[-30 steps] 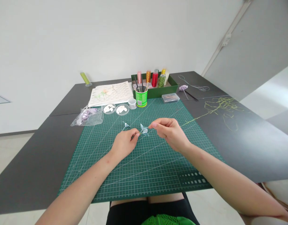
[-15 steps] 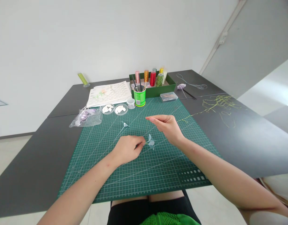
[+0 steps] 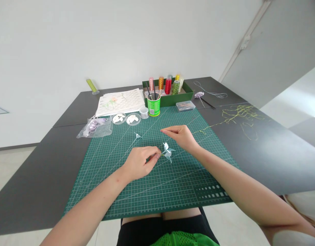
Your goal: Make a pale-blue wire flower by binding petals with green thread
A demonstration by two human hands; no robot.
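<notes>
Over the middle of the green cutting mat, my left hand pinches the thin stem of a pale blue-white artificial flower. The flower points right, its petals spread beyond my fingertips. My right hand is up and to the right of it, apart from the flower, with thumb and fingers pressed together. Whatever lies between those fingertips is too fine to make out. A yellow-green thread trails across the mat's right edge toward my right hand. A smaller white flower on a stem lies beyond my left hand.
Behind are a green cup of tools, a green box of thread spools, and a clear case. Toward the left sit dishes of white pieces, paper sheets and a plastic bag. A purple flower lies right.
The flower in my left hand has turned and shifted slightly up and right, showing its petals more from the side. My right hand stays pinched in nearly the same place.
</notes>
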